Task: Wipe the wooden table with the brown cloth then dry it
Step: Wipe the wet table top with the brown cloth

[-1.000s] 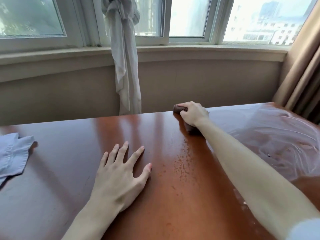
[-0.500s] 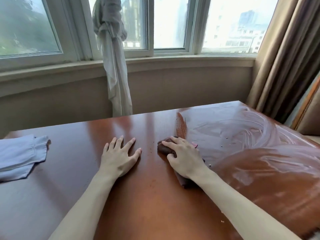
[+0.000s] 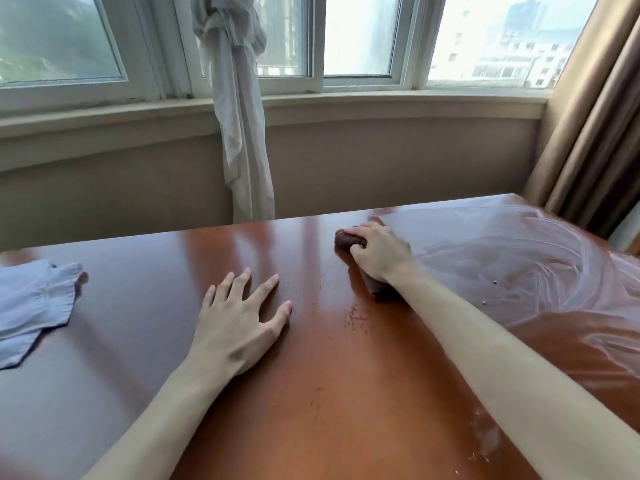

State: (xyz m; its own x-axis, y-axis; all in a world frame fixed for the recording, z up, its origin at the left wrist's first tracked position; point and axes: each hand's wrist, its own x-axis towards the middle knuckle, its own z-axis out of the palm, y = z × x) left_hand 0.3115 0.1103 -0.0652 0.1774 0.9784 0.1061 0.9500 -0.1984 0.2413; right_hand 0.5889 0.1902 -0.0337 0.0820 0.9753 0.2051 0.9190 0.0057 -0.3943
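- right hand (image 3: 379,252), center-right of frame: fingers curled over the brown cloth (image 3: 349,240), gripping it and pressing it onto the wooden table (image 3: 329,393) near the far edge.
- brown cloth is bunched; 1 end pokes out past the fingertips, another dark bit shows under the wrist.
- left hand (image 3: 239,323), center of frame: flat on the table, palm down, fingers spread wide, holding nothing.
- the 2 hands are well apart, bare wood between them.
- right side of the tabletop: curved wet streaks, glossy film. Small droplets just below the cloth.
- light blue cloth (image 3: 33,306), left edge of frame: lies crumpled on the table, well apart from both hands.
- white curtain (image 3: 239,133), top center: knotted, hanging in front of the window.
- brown drape (image 3: 595,133), upper right, beside the table's far corner.
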